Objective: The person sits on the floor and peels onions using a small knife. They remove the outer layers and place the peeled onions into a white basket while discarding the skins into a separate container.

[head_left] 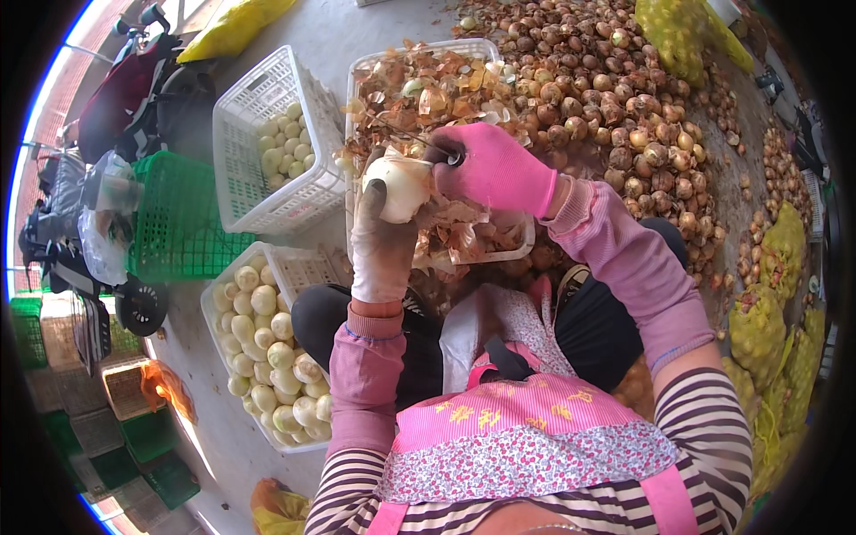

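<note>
My left hand (384,234), in a soiled white glove, grips a large white onion (397,185), mostly peeled, with some papery skin at its top right. My right hand (485,167), in a pink glove with dark, dirty fingertips, is closed at the onion's upper right side. A small metallic piece shows between its fingers; what tool it belongs to I cannot tell. Both hands are over a white plastic crate (528,244) heaped with dry onion skins (448,90).
Peeled onions (264,334) fill a white crate at the lower left; another white crate (234,154) holds more. A green crate (177,217) stands further left. Unpeeled onions (615,107) are piled on the floor at upper right. Yellow mesh sacks (756,334) line the right side.
</note>
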